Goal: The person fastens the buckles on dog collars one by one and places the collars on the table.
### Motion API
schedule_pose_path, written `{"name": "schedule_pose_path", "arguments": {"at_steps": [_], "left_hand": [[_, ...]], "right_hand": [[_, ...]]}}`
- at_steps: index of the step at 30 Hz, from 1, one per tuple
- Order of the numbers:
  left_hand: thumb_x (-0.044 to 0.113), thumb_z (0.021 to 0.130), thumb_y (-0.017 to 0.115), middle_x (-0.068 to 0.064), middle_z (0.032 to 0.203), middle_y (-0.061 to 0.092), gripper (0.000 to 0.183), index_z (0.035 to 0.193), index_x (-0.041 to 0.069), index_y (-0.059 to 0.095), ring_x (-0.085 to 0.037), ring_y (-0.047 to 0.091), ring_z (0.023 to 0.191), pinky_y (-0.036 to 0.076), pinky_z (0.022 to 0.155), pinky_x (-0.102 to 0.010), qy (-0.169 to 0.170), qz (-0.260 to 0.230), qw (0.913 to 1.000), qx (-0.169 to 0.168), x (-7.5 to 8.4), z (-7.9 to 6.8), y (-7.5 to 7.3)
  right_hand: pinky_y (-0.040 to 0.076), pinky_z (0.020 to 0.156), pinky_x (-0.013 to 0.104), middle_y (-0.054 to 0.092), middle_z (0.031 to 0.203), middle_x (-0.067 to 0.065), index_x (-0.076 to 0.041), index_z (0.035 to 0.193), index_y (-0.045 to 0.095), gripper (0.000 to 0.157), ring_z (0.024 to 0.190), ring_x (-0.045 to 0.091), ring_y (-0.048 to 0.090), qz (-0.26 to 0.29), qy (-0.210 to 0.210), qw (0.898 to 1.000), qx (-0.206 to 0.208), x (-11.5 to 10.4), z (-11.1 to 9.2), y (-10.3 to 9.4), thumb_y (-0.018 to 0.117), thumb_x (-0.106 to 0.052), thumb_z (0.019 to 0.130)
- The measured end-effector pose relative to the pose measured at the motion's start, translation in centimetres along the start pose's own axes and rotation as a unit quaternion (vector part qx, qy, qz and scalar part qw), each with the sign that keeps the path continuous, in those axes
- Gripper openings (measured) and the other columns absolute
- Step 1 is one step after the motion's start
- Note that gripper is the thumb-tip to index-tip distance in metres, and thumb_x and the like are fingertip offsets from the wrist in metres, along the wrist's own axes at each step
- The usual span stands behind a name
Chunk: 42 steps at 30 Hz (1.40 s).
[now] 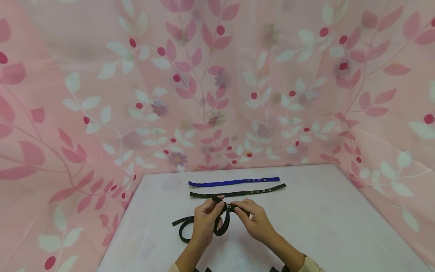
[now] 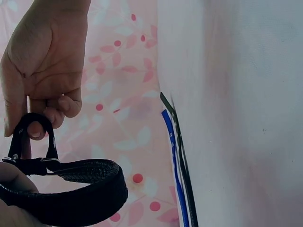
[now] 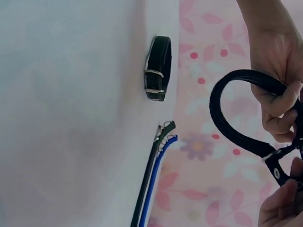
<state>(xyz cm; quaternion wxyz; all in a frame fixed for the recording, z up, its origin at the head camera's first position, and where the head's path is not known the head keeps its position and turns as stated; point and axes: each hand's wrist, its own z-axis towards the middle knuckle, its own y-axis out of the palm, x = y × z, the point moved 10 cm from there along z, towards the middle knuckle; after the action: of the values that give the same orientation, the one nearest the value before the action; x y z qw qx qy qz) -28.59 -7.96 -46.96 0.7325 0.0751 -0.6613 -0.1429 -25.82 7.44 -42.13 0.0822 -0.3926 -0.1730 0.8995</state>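
Observation:
Both hands hold a black buckled collar point(image 1: 223, 228) above the table. The left hand point(image 1: 205, 221) pinches it near its metal buckle point(image 1: 228, 206), thumb on top. With thumb and fingers the right hand point(image 1: 255, 222) grips the strap on the buckle's other side. In the left wrist view the collar point(image 2: 102, 201) bends into a wide loop, and a smaller strap loop stands up beside the buckle. The right wrist view shows the loop of the collar point(image 3: 218, 111) and an eyelet point(image 3: 277, 173) in the strap, close to the right hand's fingers.
A second dark collar point(image 1: 181, 230) lies curled on the table, left of the left hand. Beyond the hands, a blue collar point(image 1: 224, 183) and a dark green collar point(image 1: 234, 194) lie stretched out side by side. Pink floral cloth point(image 1: 210, 94) hangs behind the white table point(image 1: 316, 215).

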Motion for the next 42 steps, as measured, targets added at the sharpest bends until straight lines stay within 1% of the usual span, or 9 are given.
{"name": "schedule_pose_path", "arguments": {"at_steps": [4,7,11,17,21,25,30,35,42], "left_hand": [[0.019,0.091,0.072,-0.004,0.097,0.063,0.032,0.114,-0.003,0.068,-0.011,0.054,0.071,0.043,0.045,-0.02,-0.006,-0.005,0.9997,-0.024,0.1,0.0,0.5],[0.019,0.092,0.071,-0.004,0.094,0.065,0.032,0.112,-0.005,0.067,-0.011,0.054,0.068,0.044,0.045,-0.02,-0.015,-0.005,0.9986,-0.051,0.2,0.0,1.2],[0.02,0.093,0.069,-0.003,0.095,0.066,0.033,0.113,-0.007,0.065,-0.012,0.057,0.073,0.045,0.046,-0.019,-0.011,0.008,0.9976,-0.068,0.4,-0.2,1.7],[0.02,0.093,0.069,-0.004,0.098,0.057,0.034,0.114,-0.007,0.065,-0.007,0.053,0.067,0.041,0.045,-0.016,0.029,0.051,0.9973,-0.045,1.2,-0.2,1.7],[0.022,0.094,0.069,-0.007,0.101,0.054,0.033,0.113,-0.005,0.067,-0.007,0.05,0.064,0.042,0.047,-0.017,0.049,0.068,0.9959,-0.034,1.9,0.0,1.7],[0.022,0.092,0.071,-0.008,0.102,0.058,0.028,0.109,0.0,0.071,-0.011,0.056,0.078,0.05,0.061,-0.021,0.047,0.082,0.9954,-0.012,2.2,0.1,1.3],[0.02,0.091,0.072,-0.007,0.102,0.061,0.027,0.107,-0.002,0.072,-0.018,0.06,0.096,0.055,0.083,-0.031,0.036,0.075,0.9965,0.007,2.4,0.1,0.9],[0.02,0.091,0.072,-0.007,0.101,0.06,0.03,0.107,-0.006,0.071,-0.019,0.059,0.097,0.054,0.081,-0.031,0.043,0.061,0.9972,0.007,3.0,0.1,0.9],[0.018,0.09,0.073,-0.006,0.099,0.058,0.031,0.108,-0.007,0.071,-0.017,0.059,0.094,0.055,0.084,-0.03,0.037,0.04,0.998,0.032,2.9,-0.1,0.2]], "right_hand": [[0.049,0.07,0.023,0.064,0.1,-0.001,-0.012,0.111,0.072,0.026,0.089,0.012,0.054,-0.018,-0.015,1.0,0.015,-0.3,0.1,-0.2,0.075,-0.005,0.086],[0.053,0.079,0.023,0.065,0.108,0.002,-0.014,0.111,0.07,0.025,0.098,0.017,0.059,0.009,-0.011,1.0,0.003,-0.4,0.5,0.1,0.074,-0.005,0.087],[0.057,0.072,0.024,0.067,0.104,0.007,-0.01,0.112,0.068,0.022,0.09,0.015,0.063,0.063,0.003,0.998,-0.018,-0.5,0.7,0.8,0.068,-0.004,0.092],[0.052,0.066,0.024,0.063,0.093,-0.002,-0.017,0.101,0.067,0.011,0.082,0.005,0.054,0.047,0.045,0.998,-0.016,0.0,0.9,1.0,0.069,-0.01,0.092],[0.052,0.063,0.024,0.064,0.091,-0.003,-0.018,0.101,0.064,0.012,0.076,0.005,0.056,0.053,0.076,0.995,-0.027,0.6,0.9,1.4,0.071,-0.017,0.092],[0.056,0.061,0.026,0.067,0.086,0.005,-0.01,0.102,0.064,0.012,0.071,0.009,0.063,0.083,0.076,0.993,-0.022,0.6,0.8,1.4,0.07,-0.013,0.092],[0.06,0.063,0.03,0.068,0.084,0.014,-0.001,0.102,0.063,0.01,0.07,0.016,0.069,0.128,0.071,0.989,-0.01,0.3,0.8,1.2,0.065,-0.006,0.094],[0.059,0.058,0.032,0.069,0.078,0.017,0.001,0.1,0.062,0.007,0.063,0.019,0.069,0.146,0.064,0.987,0.003,-0.1,1.0,0.9,0.064,-0.003,0.094],[0.058,0.054,0.033,0.069,0.075,0.019,0.002,0.1,0.062,0.007,0.055,0.021,0.067,0.155,0.067,0.986,0.015,0.2,0.8,0.9,0.063,0.003,0.093]]}}
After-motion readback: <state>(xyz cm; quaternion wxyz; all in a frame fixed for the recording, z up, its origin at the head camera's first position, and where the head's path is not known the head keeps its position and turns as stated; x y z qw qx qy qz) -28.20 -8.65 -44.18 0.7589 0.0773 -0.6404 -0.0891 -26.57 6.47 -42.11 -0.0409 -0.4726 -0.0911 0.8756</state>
